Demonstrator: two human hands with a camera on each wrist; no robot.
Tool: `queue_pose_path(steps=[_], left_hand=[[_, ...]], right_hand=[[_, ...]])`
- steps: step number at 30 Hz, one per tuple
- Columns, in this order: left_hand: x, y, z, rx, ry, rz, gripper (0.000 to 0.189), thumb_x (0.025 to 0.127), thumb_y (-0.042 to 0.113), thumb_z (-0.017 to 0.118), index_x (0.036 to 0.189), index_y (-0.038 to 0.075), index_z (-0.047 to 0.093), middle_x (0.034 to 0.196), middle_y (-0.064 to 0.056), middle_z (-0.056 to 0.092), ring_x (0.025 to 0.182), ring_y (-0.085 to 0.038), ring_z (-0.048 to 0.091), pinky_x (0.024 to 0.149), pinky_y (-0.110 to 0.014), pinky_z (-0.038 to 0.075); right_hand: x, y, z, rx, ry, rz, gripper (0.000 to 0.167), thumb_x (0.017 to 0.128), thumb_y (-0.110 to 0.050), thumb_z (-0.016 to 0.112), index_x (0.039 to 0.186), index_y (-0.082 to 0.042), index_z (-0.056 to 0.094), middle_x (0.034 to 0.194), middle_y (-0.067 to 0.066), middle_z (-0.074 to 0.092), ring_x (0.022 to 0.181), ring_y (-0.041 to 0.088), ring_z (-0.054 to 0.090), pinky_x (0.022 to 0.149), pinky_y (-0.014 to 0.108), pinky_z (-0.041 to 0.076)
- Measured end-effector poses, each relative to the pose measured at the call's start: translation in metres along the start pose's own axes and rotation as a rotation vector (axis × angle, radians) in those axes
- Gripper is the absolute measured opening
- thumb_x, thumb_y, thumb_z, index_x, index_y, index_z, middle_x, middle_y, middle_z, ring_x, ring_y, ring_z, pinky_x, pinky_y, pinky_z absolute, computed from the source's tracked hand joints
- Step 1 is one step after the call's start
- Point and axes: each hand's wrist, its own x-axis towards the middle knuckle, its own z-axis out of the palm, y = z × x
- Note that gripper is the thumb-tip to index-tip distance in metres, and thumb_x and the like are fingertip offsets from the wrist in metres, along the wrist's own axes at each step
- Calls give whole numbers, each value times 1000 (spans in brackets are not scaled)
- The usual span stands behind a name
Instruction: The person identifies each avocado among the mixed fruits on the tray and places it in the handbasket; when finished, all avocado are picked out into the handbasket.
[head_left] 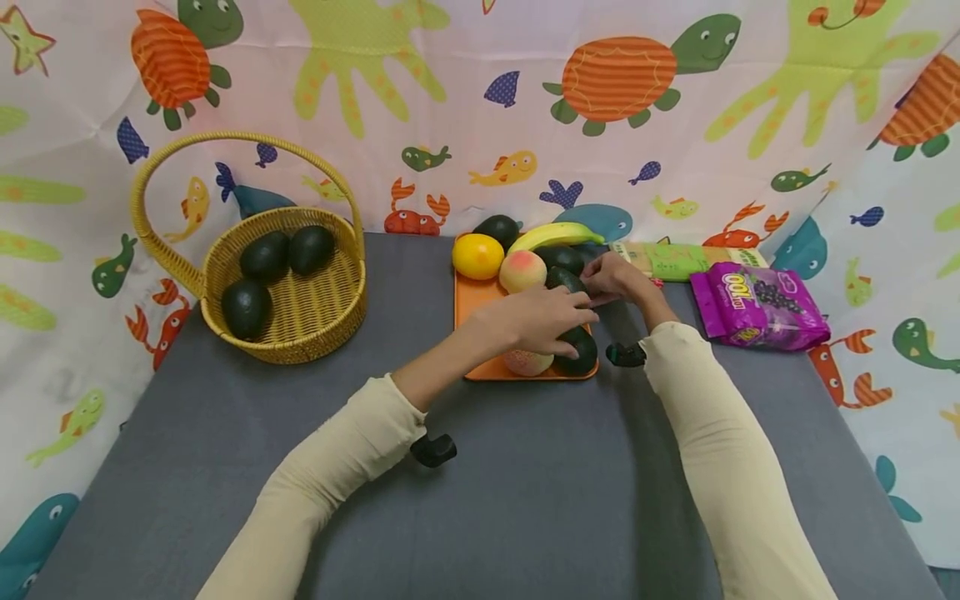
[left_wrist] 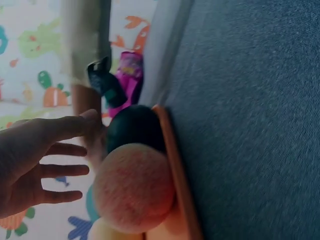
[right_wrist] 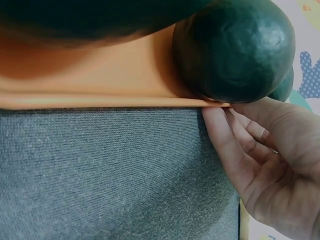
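The left hand (head_left: 536, 321), fingers apart, lies over avocados (head_left: 583, 358) on the tray (head_left: 477, 298); the right hand (head_left: 615, 277) pinches the tray's right rim. A basket (head_left: 341, 327) stands left.

On the table (head_left: 525, 500), the wicker basket (head_left: 337, 333) stands at the left, with three avocados (head_left: 247, 309) in it. To its right lies the tray (head_left: 471, 296). On this tray, the lemon (head_left: 477, 256) is at the back left, the banana (head_left: 551, 234) to its right; one peach (head_left: 522, 271) lies before the banana, another nearer the front edge. The grape packet (head_left: 767, 306) lies right of the tray.
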Motion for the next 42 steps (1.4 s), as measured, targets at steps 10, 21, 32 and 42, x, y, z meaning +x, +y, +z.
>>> queue_pose_path(steps=[10,21,32,42], left_hand=[[19,17,19,25,-114,29,65,98,31,75,156,18,49,156,-2,54,144,-22,49,120,-47,46],[20,10,22,24,-60,48,61,98,22,73,155,18,52,149,-3,56,133,-22,55,113,-31,51],[23,8,22,-26,-32,36,65,95,23,77,154,19,51,148,-1,58,135,-19,55,119,-35,46],[0,-5,-7,-102,85,21,68,97,34,74,158,22,47,158,-10,47,138,-30,51,117,-36,47]], right_hand=[[0,2,1,42,7,2,28,104,-15,63,122,6,69,90,5,66,79,15,69,76,33,66],[-1,1,4,6,-2,5,33,105,-18,61,127,6,67,99,8,66,84,18,71,80,36,66],[-4,-2,1,-3,-6,-23,30,105,-17,61,122,6,69,94,7,67,81,17,70,80,37,66],[-1,2,-2,-85,22,-27,27,104,-17,59,116,3,72,92,6,70,75,13,67,69,27,61]])
